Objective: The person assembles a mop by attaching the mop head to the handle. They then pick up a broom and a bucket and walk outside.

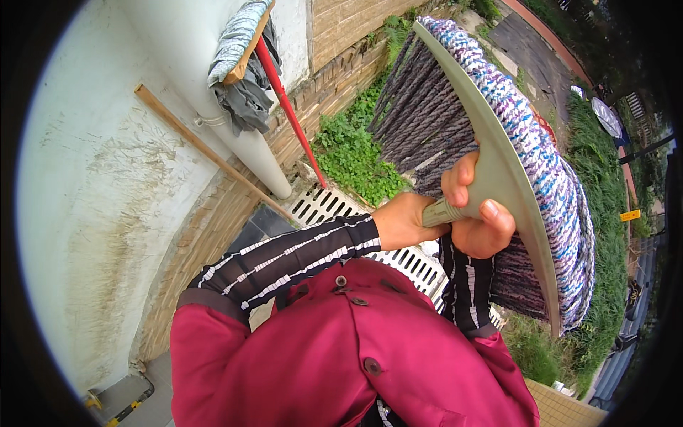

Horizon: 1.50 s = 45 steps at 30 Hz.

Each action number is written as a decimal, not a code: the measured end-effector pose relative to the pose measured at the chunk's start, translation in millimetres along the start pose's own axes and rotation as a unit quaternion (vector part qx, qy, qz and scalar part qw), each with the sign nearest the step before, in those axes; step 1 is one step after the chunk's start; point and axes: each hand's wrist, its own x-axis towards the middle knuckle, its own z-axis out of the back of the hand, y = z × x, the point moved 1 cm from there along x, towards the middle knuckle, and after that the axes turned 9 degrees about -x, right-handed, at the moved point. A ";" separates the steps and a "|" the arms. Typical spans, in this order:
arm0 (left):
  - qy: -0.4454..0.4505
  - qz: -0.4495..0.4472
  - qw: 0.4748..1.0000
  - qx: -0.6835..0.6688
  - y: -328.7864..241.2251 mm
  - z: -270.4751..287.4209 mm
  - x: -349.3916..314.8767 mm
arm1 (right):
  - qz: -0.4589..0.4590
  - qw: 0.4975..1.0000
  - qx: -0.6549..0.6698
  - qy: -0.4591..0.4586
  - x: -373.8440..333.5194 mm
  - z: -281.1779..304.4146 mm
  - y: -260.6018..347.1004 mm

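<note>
Right of a red pole (286, 107), a person's left hand (402, 223) and right hand (485, 233) clasp a mop head (506, 171), apparently positioning it; next likely needs steady support.

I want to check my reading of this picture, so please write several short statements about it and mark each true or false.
1. The left grip touches the socket of the held mop. True.
2. The right grip holds nothing. False: the right grip is curled around the held mop.
3. The yarn is plain yellow. False: the yarn mixes white, blue and purple.
4. In the picture, the stick is left of the red pole. True.
5. The sleeves are all white. False: the sleeves are black with white stripes.
</note>
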 end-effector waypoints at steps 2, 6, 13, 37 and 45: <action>-0.008 0.000 1.000 -0.007 0.8 -0.3 -0.2 | -0.005 1.000 -0.004 0.012 1.1 0.1 1.3; -0.011 0.003 1.000 0.001 1.7 -0.2 -0.5 | -0.029 0.999 -0.013 0.009 0.0 -1.3 2.7; -0.015 0.009 1.000 0.008 2.2 -1.6 -0.6 | -0.022 0.999 -0.011 0.043 2.8 2.2 2.5; -0.286 0.109 0.937 0.169 190.0 136.5 -157.6 | -0.006 0.995 -0.043 -0.092 9.2 28.8 -1.4; -0.259 0.367 0.873 0.192 353.9 80.1 -209.6 | -0.004 0.996 -0.027 -0.088 12.9 29.7 -1.4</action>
